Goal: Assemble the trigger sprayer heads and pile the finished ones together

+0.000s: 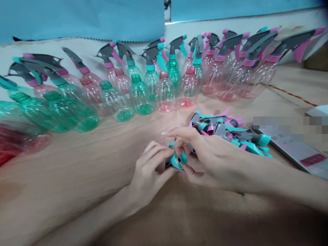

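- The left hand point(147, 167) holds the sprayer point(174, 163) from the left, with the fingers bent and the thumb below.
- The right hand point(205, 153) is closed to a narrow pinch on the same sprayer; the thumb bears on the lower right of the teal collar and bent fingers meet its upper side. The index finger extends to the left, above the collar.
- The sprayer is between both hands, just above or on the bench point(64, 184); contact with the surface cannot be told. The collar opening faces up toward the camera and shows a dark central hole. The grey body is mostly hidden.
- The pile point(220, 130) of loose sprayers, grey with teal or pink parts, lies just beyond the right hand.
- Open bottles point(142, 99), green and pink, stand in a row beyond the hands.
- Topped bottles point(173, 73) stand behind this row and at its right, with sprayers fitted.
- The phone point(289, 148) lies to the right of the pile, screen up.
- The wire point(292, 94), red and yellow, runs beyond the phone.
- Blue sheets point(82, 20) hang at the back.
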The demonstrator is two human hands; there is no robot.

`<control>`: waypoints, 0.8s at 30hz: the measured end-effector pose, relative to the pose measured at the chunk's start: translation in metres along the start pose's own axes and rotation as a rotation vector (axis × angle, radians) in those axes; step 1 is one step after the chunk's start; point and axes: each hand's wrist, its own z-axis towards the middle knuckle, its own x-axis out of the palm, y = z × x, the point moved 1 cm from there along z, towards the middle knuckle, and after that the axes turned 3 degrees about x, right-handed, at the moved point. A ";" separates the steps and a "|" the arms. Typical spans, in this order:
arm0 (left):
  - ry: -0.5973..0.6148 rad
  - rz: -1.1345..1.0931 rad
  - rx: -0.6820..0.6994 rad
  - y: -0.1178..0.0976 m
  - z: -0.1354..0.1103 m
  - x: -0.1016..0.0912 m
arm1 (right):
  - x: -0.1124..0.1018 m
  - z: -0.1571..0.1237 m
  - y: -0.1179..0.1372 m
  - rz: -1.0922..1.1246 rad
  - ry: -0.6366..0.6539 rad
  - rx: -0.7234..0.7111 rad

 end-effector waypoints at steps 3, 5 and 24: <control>0.003 -0.006 0.008 0.001 -0.001 0.001 | 0.003 0.002 0.002 -0.020 -0.044 -0.029; 0.008 -0.007 -0.004 0.001 -0.001 0.001 | 0.003 0.004 0.003 -0.040 -0.070 -0.051; -0.045 0.059 0.047 0.000 -0.001 0.000 | 0.006 0.003 0.002 -0.062 -0.085 0.025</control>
